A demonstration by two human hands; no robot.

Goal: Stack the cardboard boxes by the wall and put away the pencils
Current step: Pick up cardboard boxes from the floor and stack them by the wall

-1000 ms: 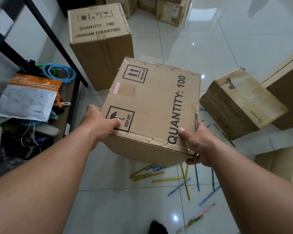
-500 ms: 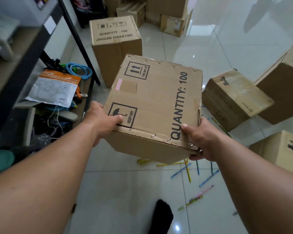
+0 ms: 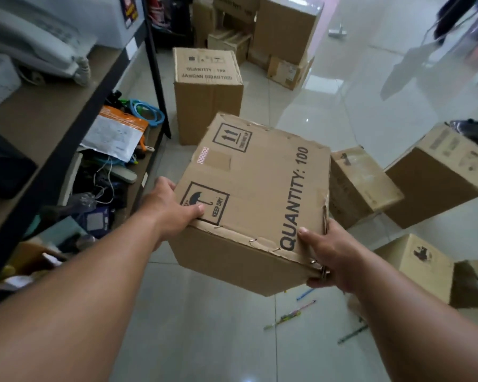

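As left grip [image 3: 171, 213], right grip [image 3: 329, 253] flank it, box [image 3: 255, 188] (seemingly) tilts.

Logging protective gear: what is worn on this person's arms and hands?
No gloves, sleeves or watch show: the left hand, the right hand and both forearms are bare. A metallic glint beside the right hand could be a ring or a staple in the cardboard box.

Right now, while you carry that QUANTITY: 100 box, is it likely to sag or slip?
Probably light for its size: the left hand and right hand hold the box only at its near corners. Likely stiff: its top looks flat. The stapled near edge looks worn and may flex.
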